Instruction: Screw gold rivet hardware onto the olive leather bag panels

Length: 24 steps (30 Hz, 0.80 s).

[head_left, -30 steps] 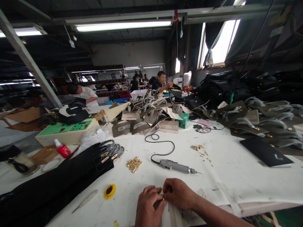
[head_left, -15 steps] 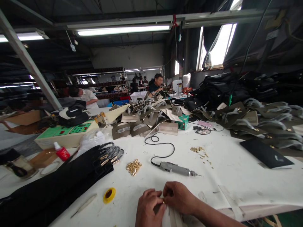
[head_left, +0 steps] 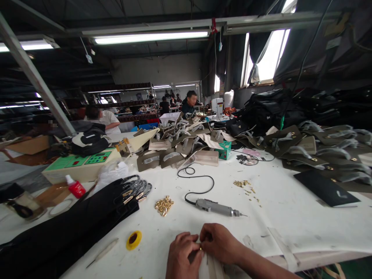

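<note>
At the table's near edge, my left hand [head_left: 183,255] is closed on a pale beige piece [head_left: 205,267], which looks like a bag panel and is mostly covered by my hands. My right hand [head_left: 219,243] meets it from the right, fingertips pinched at a small gold metal fitting [head_left: 200,248] on the piece's upper end. The fitting's exact shape is hidden by my fingers. Just beyond my hands lies a grey electric screwdriver [head_left: 216,207], its bit pointing right. A pile of gold fittings [head_left: 164,205] sits to its left.
Small gold parts [head_left: 241,183] lie scattered right of centre. A yellow tape roll [head_left: 133,240] and a thin pointed tool [head_left: 102,252] lie left of my hands, beside black straps [head_left: 72,228]. Brown bag panels [head_left: 177,147] are heaped behind; a black folder [head_left: 327,188] lies right. Co-workers sit further back.
My hands stay almost still on the beige piece. In the background, a co-worker's head and arm have shifted slightly.
</note>
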Available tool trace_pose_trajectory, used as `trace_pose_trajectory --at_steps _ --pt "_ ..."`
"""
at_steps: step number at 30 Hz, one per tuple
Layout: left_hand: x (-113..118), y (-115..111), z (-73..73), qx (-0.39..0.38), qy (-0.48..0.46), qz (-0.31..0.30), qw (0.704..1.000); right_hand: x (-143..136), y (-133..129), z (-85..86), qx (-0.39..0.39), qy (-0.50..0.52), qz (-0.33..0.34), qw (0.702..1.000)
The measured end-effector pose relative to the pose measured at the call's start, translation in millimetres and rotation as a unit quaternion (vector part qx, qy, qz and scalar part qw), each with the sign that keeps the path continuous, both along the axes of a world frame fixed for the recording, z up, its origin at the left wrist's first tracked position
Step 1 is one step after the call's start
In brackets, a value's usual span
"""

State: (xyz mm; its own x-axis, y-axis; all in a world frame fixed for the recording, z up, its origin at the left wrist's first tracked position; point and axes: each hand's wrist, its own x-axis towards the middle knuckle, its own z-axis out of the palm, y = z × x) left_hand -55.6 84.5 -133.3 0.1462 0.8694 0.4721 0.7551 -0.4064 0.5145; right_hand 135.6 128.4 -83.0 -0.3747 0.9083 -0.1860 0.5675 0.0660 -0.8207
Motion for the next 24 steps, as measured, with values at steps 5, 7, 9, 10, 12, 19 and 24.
trace_pose_trajectory --at_steps 5,7,9,10,12,19,24 --pt "0 1 -3.1 0.003 -0.003 0.001 1.000 -1 0 -0.8 -0.003 -0.001 -0.004 1.000" --pt "0 1 -4.3 0.004 -0.003 0.001 1.000 -1 0 -2.5 -0.002 -0.002 -0.005 1.000" --pt "0 1 -5.2 0.004 -0.003 0.001 1.000 -1 -1 -3.4 -0.002 0.007 -0.003 1.000" --pt "-1 1 -5.3 0.003 -0.003 0.001 1.000 -1 0 -2.8 -0.004 0.021 0.000 1.000" --pt "-1 1 -4.4 -0.002 -0.003 -0.001 1.000 2 1 1.1 -0.006 0.055 0.002 0.998" --pt "4 -5 19.7 -0.048 0.001 -0.006 0.999 39 28 23.1 0.225 -0.130 -0.084 0.962" --pt "9 -8 36.8 -0.077 -0.006 0.003 0.997 49 49 12.9 0.202 -0.270 -0.060 0.939"
